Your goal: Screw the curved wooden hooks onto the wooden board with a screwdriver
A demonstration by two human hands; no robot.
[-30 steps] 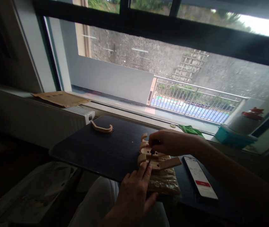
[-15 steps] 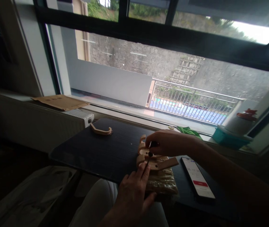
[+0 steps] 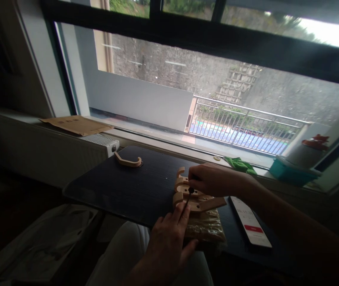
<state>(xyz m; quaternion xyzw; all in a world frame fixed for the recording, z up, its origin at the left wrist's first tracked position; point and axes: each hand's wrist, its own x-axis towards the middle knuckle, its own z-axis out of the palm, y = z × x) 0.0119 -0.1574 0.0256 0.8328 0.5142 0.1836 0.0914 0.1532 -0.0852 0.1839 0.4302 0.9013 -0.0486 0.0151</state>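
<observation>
My right hand [image 3: 207,178] is closed around the dark handle of a screwdriver [image 3: 191,190], most of which is hidden by the fingers. Its thin shaft slants down toward the front wooden hook [image 3: 211,204]. My left hand [image 3: 168,238] presses its fingertips on that hook beside the shaft's lower end, thumb lower at the package's near edge. Behind it lie a middle wooden hook [image 3: 184,191] and a back wooden hook [image 3: 181,171], curled ends to the left. The front hook rests on a brown plastic-wrapped package [image 3: 207,228]. The screwdriver's tip is hidden by my left fingers.
A separate wooden hook [image 3: 129,162] lies at the dark table's [image 3: 112,190] far left. To the right is a lit phone [image 3: 250,223]. On the sill are a green cloth [image 3: 241,165], a teal box [image 3: 291,172] and a brown envelope [image 3: 77,124]; a radiator [image 3: 101,145] stands left.
The view has shifted slightly. My right hand has turned a little on the screwdriver's handle, covering more of it. My left hand keeps its place at the front hook.
</observation>
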